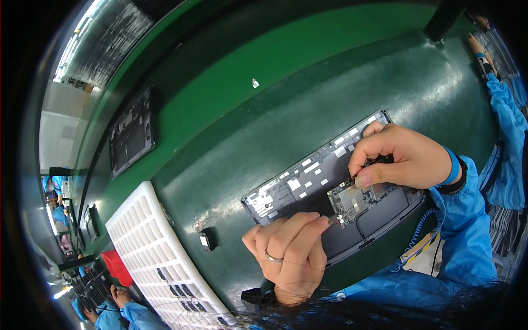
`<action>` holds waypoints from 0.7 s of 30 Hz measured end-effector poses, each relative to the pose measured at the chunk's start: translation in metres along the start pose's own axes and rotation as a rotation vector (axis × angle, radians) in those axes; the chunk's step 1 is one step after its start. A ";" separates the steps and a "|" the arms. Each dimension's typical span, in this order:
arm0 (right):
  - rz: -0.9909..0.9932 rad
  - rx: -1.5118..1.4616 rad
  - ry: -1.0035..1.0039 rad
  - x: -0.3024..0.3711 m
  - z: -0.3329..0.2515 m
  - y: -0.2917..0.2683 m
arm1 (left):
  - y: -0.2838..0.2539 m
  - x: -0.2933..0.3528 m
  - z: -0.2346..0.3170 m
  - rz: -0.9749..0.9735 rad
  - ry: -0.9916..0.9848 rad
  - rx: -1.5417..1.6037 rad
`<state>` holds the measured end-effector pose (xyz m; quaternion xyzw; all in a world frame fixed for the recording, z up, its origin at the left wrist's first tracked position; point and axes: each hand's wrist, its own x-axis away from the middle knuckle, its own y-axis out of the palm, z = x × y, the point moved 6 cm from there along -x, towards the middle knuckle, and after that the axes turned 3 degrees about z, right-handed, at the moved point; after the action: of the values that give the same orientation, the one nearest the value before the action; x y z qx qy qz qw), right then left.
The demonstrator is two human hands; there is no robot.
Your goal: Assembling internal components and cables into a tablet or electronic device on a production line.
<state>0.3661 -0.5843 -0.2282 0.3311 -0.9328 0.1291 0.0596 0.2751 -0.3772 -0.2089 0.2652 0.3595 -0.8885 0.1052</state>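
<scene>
A green-black circuit board (355,202) with silvery shields is held tilted over an open dark device housing (341,240). My right hand (404,154) pinches the board's upper edge between thumb and fingers. Beside the board's lower left corner, my left hand (291,250) is closed, thumb and index fingertip pressed together. Whether those fingertips grip the corner or some small piece is too fine to see. The housing lies slanted on the bench, with white pads and stickers along its far part. A dark cable (360,228) runs across it below the board.
Left of the housing are a small black part (207,240) and a white compartment tray (148,236) with several dark pieces. Another open housing (132,132) lies farther left, near a red bin (116,268). A small white scrap (255,83) rests on the green mat. Co-workers' blue sleeves (509,126) show at right.
</scene>
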 end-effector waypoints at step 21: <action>-0.003 -0.024 0.016 -0.004 0.007 -0.008 | 0.009 0.000 0.001 0.020 0.054 -0.094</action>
<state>0.3744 -0.5898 -0.2344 0.3309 -0.9332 0.1206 0.0713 0.2782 -0.3849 -0.2134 0.2873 0.4010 -0.8620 0.1170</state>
